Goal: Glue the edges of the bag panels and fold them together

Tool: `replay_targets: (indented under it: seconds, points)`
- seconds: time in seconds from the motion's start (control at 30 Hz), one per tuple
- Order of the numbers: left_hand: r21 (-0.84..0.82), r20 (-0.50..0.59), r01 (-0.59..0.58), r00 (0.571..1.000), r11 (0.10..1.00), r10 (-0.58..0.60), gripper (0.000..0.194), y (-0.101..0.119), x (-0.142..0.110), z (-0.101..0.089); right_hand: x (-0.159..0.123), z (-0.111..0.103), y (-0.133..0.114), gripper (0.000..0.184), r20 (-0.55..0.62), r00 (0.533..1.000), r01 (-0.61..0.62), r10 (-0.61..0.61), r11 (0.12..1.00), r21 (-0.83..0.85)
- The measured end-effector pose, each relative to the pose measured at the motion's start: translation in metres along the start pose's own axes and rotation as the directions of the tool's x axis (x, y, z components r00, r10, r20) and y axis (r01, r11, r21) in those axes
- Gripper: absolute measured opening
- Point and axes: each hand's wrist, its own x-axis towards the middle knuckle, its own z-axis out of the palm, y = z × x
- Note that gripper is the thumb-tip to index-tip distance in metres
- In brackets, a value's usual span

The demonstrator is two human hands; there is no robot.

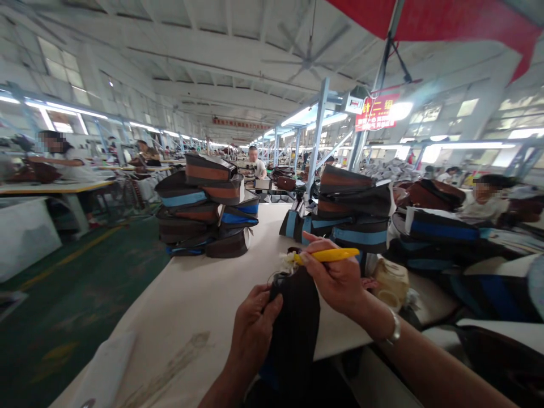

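Note:
My left hand (255,323) pinches the edge of a dark leather-like bag piece (296,317), thumb on top. The piece hangs over the table's near edge toward me. In my right hand (334,277) is a brush with a yellow handle (331,255), gripped between thumb and fingers with the index finger stretched out. Its pale, clumped bristles (288,259) are just above the upper end of the dark piece; I cannot tell whether they touch it. Right of my right hand stands a yellowish plastic container (389,283).
Stacked dark bag pieces with brown and blue bands (204,209) stand at the table's far left. Another stack (355,209) stands behind my right hand, with more pieces (442,226) further right. The pale tabletop (191,300) ends at left above a green floor (85,294). Several people work beyond.

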Motion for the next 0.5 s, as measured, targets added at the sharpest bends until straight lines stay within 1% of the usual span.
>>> replay_targets:
  seconds: [0.03,0.07,0.13,0.17,0.2,0.27,0.3,0.33,0.4,0.43,0.47,0.5]
  points:
    - [-0.011,-0.002,0.001,1.0,1.0,-0.001,0.028,-0.001,0.0,-0.001,0.0,-0.002,-0.002,0.006,0.023,1.0,0.019,-0.019,1.0,0.016]
    - [-0.029,-0.003,0.003,1.0,1.0,-0.003,0.028,-0.002,0.001,-0.001,0.0,-0.005,-0.004,0.006,0.077,0.995,0.057,-0.059,0.998,0.027]
    - [-0.063,0.003,0.009,1.0,0.998,-0.009,0.03,-0.004,0.001,-0.002,0.0,-0.007,-0.009,0.007,0.206,0.965,0.165,-0.165,0.986,0.018]
    - [-0.067,0.004,0.011,1.0,0.998,-0.011,0.031,-0.005,0.001,-0.002,0.0,-0.008,-0.01,0.007,0.228,0.953,0.207,-0.201,0.978,-0.004]
    - [-0.061,0.007,0.015,1.0,0.998,-0.015,0.031,-0.005,0.001,-0.001,0.0,-0.008,-0.012,0.008,0.204,0.957,0.22,-0.208,0.975,-0.036]
    - [-0.035,0.011,0.015,1.0,0.999,-0.014,0.03,-0.005,0.001,0.0,0.0,-0.007,-0.013,0.008,0.122,0.979,0.175,-0.164,0.981,-0.086]
    - [-0.027,0.007,0.005,1.0,1.0,-0.005,0.03,-0.005,0.0,0.001,0.0,-0.006,-0.013,0.008,0.114,0.981,0.165,-0.155,0.983,-0.082]
    - [-0.026,0.004,0.001,1.0,1.0,-0.001,0.03,-0.005,0.0,0.002,-0.001,-0.005,-0.012,0.007,0.139,0.977,0.173,-0.163,0.983,-0.061]
    - [-0.02,0.003,0.009,1.0,1.0,-0.009,0.033,-0.006,-0.001,0.001,-0.001,-0.003,-0.009,0.005,0.225,0.956,0.203,-0.19,0.979,-0.035]
    - [-0.003,0.001,0.006,1.0,1.0,-0.006,0.033,-0.006,-0.002,-0.001,-0.001,-0.005,-0.007,0.005,0.227,0.956,0.201,-0.185,0.978,-0.049]
    - [0.024,-0.002,0.005,1.0,1.0,-0.005,0.034,-0.007,-0.003,-0.003,0.0,-0.009,-0.005,0.005,0.177,0.973,0.165,-0.149,0.983,-0.079]
    - [0.059,-0.004,0.002,1.0,0.998,-0.002,0.034,-0.008,-0.005,-0.007,0.0,-0.015,-0.005,0.005,0.072,0.994,0.086,-0.079,0.99,-0.112]
